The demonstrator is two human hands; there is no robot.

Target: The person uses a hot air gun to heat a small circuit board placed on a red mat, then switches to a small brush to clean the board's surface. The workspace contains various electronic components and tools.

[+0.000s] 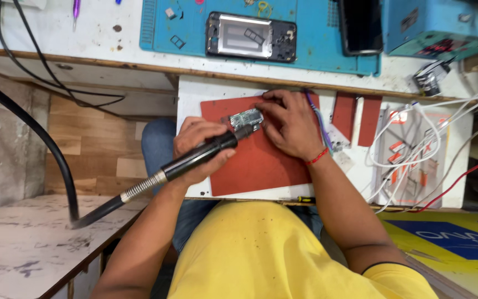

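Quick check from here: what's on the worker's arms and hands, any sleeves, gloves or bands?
Both arms are bare below short yellow shirt sleeves. The right sleeve has a dark trim at its edge. The right hand has a red thread band at the wrist. The left hand wears nothing. No gloves.

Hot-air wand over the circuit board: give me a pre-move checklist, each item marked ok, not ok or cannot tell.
1. Left hand grips the black hot-air wand firmly around its barrel: ok.
2. Wand nozzle aimed at the circuit board: ok.
3. Board lies on the red mat, not the bare white shelf: ok.
4. Right hand steadies the board; fingers clear of the nozzle: not ok, fingertips sit right beside it.
5. Wand hose hangs free, untangled: ok.
6. Whether air is flowing or hot: cannot tell.
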